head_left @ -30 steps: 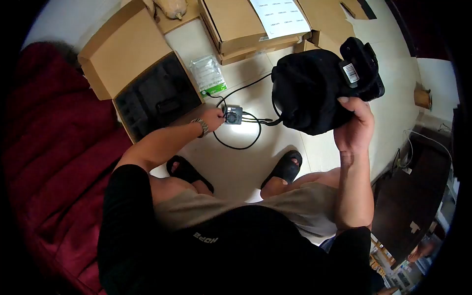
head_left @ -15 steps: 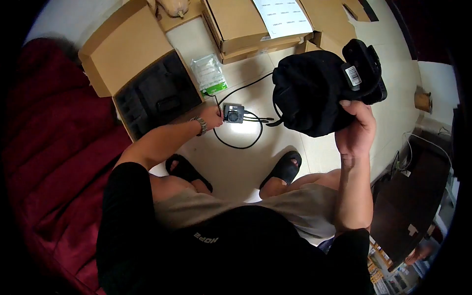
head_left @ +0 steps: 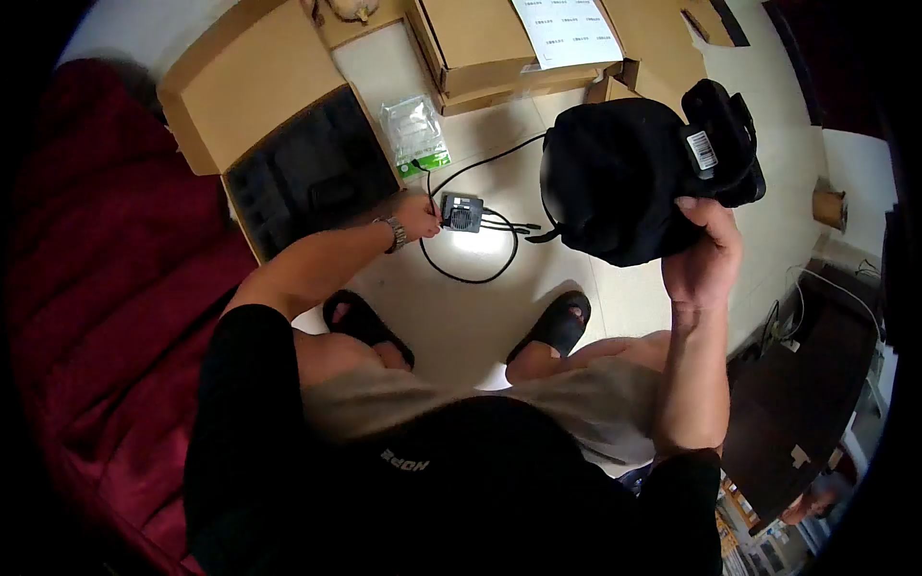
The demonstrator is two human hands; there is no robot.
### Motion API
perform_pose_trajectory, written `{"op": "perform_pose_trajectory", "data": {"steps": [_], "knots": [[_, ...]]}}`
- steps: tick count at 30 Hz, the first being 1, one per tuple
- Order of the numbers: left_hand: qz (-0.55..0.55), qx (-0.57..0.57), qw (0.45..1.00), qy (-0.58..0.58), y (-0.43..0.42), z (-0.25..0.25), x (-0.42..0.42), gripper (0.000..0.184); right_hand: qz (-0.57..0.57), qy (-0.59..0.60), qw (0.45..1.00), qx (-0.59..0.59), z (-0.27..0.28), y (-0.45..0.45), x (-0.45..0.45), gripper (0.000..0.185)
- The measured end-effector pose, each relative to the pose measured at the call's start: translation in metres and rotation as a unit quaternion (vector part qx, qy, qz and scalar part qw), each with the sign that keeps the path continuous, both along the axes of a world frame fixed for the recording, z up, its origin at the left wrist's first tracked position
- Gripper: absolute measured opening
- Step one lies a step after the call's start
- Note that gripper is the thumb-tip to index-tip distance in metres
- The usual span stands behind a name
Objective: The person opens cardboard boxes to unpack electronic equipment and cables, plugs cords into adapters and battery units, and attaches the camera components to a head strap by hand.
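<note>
My right hand [head_left: 706,252] grips a black cloth cap [head_left: 615,182] from below, its thumb on the near side. Fixed to the cap's right end is a black device [head_left: 722,139] with a white barcode label [head_left: 703,151]. Low over the floor, my left hand [head_left: 415,216] is closed, with a black cable [head_left: 431,182] running at its fingertips. Right beside those fingers is a small dark box [head_left: 462,213] with a round grille and several short leads on its right. Another stretch of cable loops below the box and reaches up to the cap.
An open cardboard box [head_left: 254,72] with a black foam insert [head_left: 307,173] lies at the left. Near it is a clear plastic bag [head_left: 413,130] with a green strip. Closed cartons [head_left: 471,43] carry a printed sheet [head_left: 567,29]. Dark red fabric [head_left: 106,288] covers the far left.
The view has shifted slightly. My right hand still holds up the cap, which has turned a little; my left hand stays by the small box.
</note>
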State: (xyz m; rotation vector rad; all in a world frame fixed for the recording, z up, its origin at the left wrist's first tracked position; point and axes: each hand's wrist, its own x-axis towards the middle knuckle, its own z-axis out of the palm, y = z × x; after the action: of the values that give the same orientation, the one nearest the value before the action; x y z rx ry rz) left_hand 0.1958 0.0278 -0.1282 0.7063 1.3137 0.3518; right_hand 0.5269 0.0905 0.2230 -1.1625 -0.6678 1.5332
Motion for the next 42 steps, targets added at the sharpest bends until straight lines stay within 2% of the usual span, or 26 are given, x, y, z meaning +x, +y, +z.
{"op": "perform_pose_trajectory", "data": {"steps": [4, 10, 15, 19, 30, 34, 36, 42], "knots": [[-0.031, -0.029, 0.999, 0.0, 0.002, -0.011, -0.003, 0.014, 0.001, 0.006, 1.0, 0.0, 0.002, 0.0, -0.003, 0.052], [0.03, -0.059, 0.997, -0.028, 0.0, -0.015, -0.003, 0.013, -0.004, 0.002, 1.0, 0.005, -0.002, -0.001, -0.002, 0.049], [-0.049, 0.011, 0.998, 0.03, 0.005, -0.002, -0.002, 0.007, -0.008, -0.004, 1.0, 0.0, 0.0, 0.0, -0.003, 0.053], [-0.041, -0.007, 0.997, 0.062, 0.008, 0.005, -0.001, 0.007, -0.018, -0.004, 1.0, 0.005, 0.002, 0.001, -0.007, 0.053], [0.017, -0.093, 0.995, -0.013, 0.004, -0.022, -0.006, 0.013, -0.006, 0.006, 1.0, 0.005, 0.003, -0.001, -0.009, 0.055], [0.036, -0.089, 0.994, -0.046, 0.002, -0.025, -0.009, 0.011, 0.004, 0.005, 1.0, 0.013, 0.001, -0.003, -0.01, 0.055], [0.002, -0.077, 0.997, -0.022, 0.003, -0.016, -0.008, 0.012, -0.004, 0.0, 1.0, 0.011, 0.005, -0.002, -0.011, 0.055], [-0.005, -0.023, 0.999, 0.026, 0.003, -0.012, -0.004, 0.012, 0.0, -0.001, 1.0, 0.006, 0.007, -0.002, -0.012, 0.056]]}}
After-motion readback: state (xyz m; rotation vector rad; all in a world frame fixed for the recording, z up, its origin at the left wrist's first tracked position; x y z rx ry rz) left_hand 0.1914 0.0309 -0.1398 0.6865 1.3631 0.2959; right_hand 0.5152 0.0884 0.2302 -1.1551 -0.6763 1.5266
